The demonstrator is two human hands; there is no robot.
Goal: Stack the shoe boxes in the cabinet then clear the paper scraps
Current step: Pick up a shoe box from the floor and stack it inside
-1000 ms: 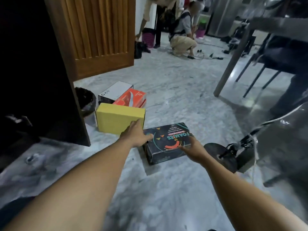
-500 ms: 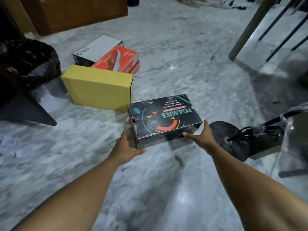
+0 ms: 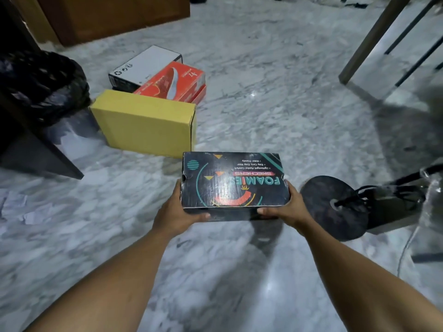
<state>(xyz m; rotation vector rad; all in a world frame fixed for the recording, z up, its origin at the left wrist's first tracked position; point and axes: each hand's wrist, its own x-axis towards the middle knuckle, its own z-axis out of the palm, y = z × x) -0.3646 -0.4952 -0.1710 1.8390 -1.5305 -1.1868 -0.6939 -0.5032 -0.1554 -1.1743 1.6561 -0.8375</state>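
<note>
A black shoe box [image 3: 230, 180] printed with FOAMIES is lifted off the marble floor between both my hands. My left hand [image 3: 175, 212] grips its left end, thumb on the near side. My right hand [image 3: 285, 207] grips its right end the same way. Behind it on the floor stand a yellow box [image 3: 146, 123], a red box [image 3: 172, 82] and a white box [image 3: 146, 65]. White paper scraps [image 3: 21, 209] lie on the floor at the far left.
A bin lined with a black bag [image 3: 40, 82] stands at the left beside a dark cabinet panel [image 3: 31, 154]. A round black lamp base [image 3: 333, 207] with cables lies right of the box. A table leg [image 3: 369, 39] rises at the upper right.
Both hands took the black box by its ends and lifted it off the floor toward me. The view tilted down and closer.
</note>
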